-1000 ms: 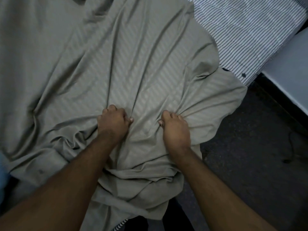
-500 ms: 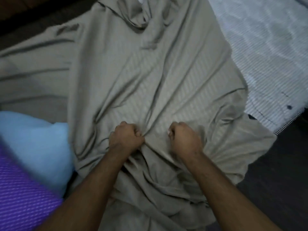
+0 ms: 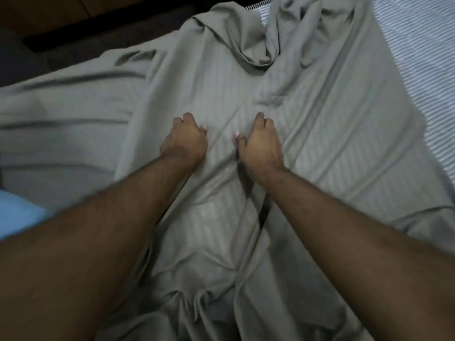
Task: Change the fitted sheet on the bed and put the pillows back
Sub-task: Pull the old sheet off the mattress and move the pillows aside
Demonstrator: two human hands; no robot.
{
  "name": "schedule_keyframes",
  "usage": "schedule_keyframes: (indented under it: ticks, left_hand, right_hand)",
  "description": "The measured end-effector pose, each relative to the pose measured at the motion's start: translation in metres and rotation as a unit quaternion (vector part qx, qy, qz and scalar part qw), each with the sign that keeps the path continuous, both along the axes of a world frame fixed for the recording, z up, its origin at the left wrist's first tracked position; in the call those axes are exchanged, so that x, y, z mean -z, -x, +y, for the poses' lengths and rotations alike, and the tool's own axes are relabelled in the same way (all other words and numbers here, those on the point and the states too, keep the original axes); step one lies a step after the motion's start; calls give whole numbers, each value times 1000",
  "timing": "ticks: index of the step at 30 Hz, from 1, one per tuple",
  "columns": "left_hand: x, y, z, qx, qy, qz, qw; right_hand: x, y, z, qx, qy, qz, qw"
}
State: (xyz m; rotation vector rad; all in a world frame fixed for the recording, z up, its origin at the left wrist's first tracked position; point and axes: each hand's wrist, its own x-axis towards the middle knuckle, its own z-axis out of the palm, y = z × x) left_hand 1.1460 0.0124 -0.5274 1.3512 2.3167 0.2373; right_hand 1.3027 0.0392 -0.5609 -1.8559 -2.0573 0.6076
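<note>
Grey sheet (image 3: 307,119): faint tonal stripes, spread loose and creased over the striped mattress (image 3: 423,57), bunched at its far end. Left hand (image 3: 184,141) and right hand (image 3: 261,141): knuckles up, fingers curled down into the cloth near its middle, apparently gripping it, though blur hides the fingertips. Pale blue item (image 3: 19,215): at left edge. Dark floor (image 3: 98,28): beyond the bed.

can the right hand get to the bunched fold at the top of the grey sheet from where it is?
Probably yes. The right hand lies on the grey sheet, and only flat cloth separates it from the bunched fold straight ahead. It would need a longer forward stretch, though.
</note>
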Motion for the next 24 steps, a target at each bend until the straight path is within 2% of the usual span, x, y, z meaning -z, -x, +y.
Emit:
schedule_keyframes:
  ticks: [3,6,9,13,15,18,20,24]
  left_hand:
    - [22,-1,31,-77,36,-20,996]
    - [39,-2,45,-61,63,16,996]
    - [43,0,57,-39,81,37,995]
    - [24,18,42,-38,59,35,997]
    - [26,43,28,-77,42,35,996]
    - [25,80,0,-147,29,-1,989]
    - [24,91,-18,-174,27,-4,984]
    - [32,116,-49,-178,58,61,980]
  right_hand:
    - [14,13,43,54,9,-11,998]
    - [25,27,69,57,43,-67,995]
    - [29,40,78,37,29,-84,995]
    - [17,45,70,32,29,-40,998]
    - [9,51,59,17,42,5,999]
    - [2,86,33,-39,95,57,993]
    - [4,114,14,-121,104,82,984]
    - [8,150,-16,-300,146,122,935]
